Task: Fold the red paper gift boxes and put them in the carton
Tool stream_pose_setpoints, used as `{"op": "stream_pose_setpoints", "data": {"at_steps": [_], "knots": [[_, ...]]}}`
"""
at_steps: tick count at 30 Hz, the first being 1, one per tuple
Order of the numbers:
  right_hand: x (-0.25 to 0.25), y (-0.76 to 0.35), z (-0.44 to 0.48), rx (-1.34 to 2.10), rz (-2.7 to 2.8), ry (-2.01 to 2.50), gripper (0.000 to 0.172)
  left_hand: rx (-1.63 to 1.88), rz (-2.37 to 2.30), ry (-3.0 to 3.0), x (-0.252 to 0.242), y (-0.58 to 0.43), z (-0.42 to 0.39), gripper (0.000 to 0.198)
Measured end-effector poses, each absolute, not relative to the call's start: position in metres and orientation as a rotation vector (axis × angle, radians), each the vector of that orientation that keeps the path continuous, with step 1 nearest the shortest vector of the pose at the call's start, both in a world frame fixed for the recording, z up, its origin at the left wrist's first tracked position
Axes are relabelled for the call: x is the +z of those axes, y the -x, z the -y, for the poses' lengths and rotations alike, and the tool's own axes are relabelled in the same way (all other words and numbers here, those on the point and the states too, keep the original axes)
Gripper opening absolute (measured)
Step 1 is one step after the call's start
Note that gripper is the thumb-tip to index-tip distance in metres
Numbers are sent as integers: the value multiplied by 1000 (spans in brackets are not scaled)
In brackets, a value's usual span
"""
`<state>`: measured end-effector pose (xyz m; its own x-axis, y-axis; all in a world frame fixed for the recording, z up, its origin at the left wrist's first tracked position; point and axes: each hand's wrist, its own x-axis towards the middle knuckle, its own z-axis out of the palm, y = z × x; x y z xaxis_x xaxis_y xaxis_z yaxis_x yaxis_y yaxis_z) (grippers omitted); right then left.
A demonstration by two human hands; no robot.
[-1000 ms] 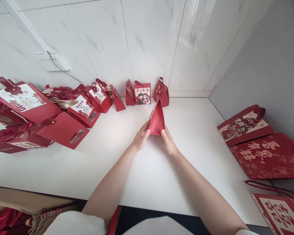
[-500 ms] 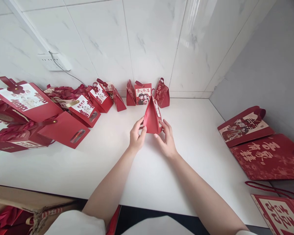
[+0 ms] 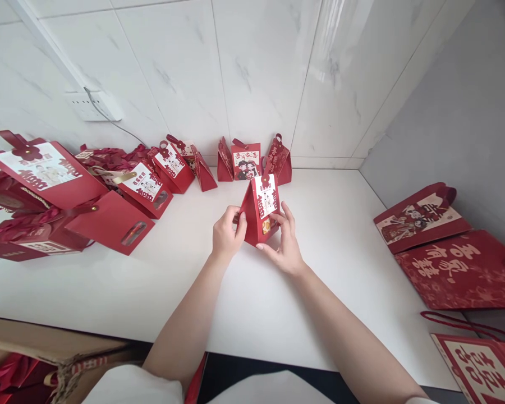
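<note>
A red triangular gift box [image 3: 249, 221] stands upright near the middle of the white table. Its white printed label faces right and toward me, and a small window below shows something yellowish inside. My left hand [image 3: 229, 233] grips its left side, with the thumb on the near face and the other fingers partly hidden. My right hand [image 3: 287, 240] holds the right side, thumb at the lower front edge and fingers by the window.
Along the wall behind stand several small red boxes [image 3: 246, 163]. A pile of red gift boxes [image 3: 109, 221] lies at the left. Flat red bags [image 3: 458, 269] lie at the right. An open cardboard carton [image 3: 33, 339] sits at the lower left.
Both hands have turned the gift box so its label and window now show, where a plain red side faced me before. The box is also slightly nearer to me.
</note>
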<state>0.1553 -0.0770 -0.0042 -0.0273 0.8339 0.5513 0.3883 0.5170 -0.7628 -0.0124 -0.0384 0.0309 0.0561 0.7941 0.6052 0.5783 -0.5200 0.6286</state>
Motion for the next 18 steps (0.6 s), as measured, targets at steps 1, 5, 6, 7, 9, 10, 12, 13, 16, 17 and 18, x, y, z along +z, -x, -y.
{"op": "stream_pose_setpoints", "data": {"at_steps": [1, 5, 6, 7, 9, 10, 12, 13, 16, 17, 18], "knots": [[-4, -155, 77, 500, 1632, 1064, 73, 1450, -1440, -2166, 31, 14, 38, 16], [-6, -153, 75, 528, 1627, 1110, 71, 1432, -1494, -2358, 28, 18, 33, 23], [-7, -153, 75, 525, 1627, 1114, 69, 1421, -1490, -2388, 27, 19, 32, 24], [-7, -153, 74, 519, 1625, 1113, 67, 1415, -1491, -2410, 26, 19, 30, 25], [-7, -152, 73, 499, 1625, 1110, 63, 1417, -1503, -2429, 22, 20, 28, 27], [-7, -152, 73, 488, 1625, 1113, 61, 1422, -1513, -2424, 21, 21, 27, 27], [-7, -153, 73, 465, 1612, 1131, 58, 1441, -1542, -2385, 16, 21, 26, 26], [-6, -153, 73, 455, 1598, 1144, 55, 1449, -1553, -2358, 14, 21, 25, 26], [-6, -155, 72, 439, 1529, 1180, 47, 1367, -1530, -2293, 8, 19, 23, 29], [-6, -155, 72, 439, 1503, 1188, 44, 1307, -1502, -2286, 7, 17, 22, 33], [-6, -156, 71, 441, 1476, 1194, 42, 1241, -1466, -2279, 5, 16, 22, 40]]}}
